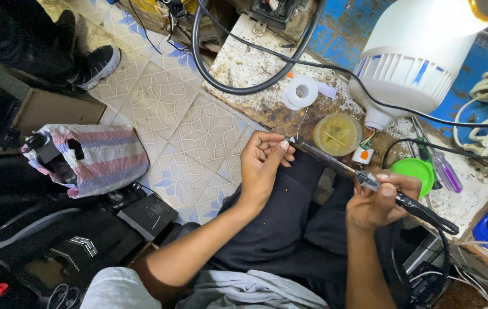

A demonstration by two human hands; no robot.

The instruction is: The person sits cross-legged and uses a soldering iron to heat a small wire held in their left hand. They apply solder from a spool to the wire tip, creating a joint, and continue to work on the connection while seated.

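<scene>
My right hand (377, 200) grips the black handle of a soldering iron (335, 165), whose long shaft points left and up. Its tip meets the fingertips of my left hand (262, 163), which pinch a thin solder wire (299, 123) running up to a white spool (301, 91) on the worn bench (244, 68). Whether something small is also held at the tip cannot be made out. Both hands hover over my dark-trousered lap beside the bench edge.
A round tin of yellowish flux (337, 134), a green lid (417, 171), a purple-handled screwdriver (447, 171) and a large white lamp bulb (410, 63) lie on the bench. Thick black cables (244, 88) loop across it. A striped bag (92, 157) and dark boxes lie on the tiled floor (164, 109).
</scene>
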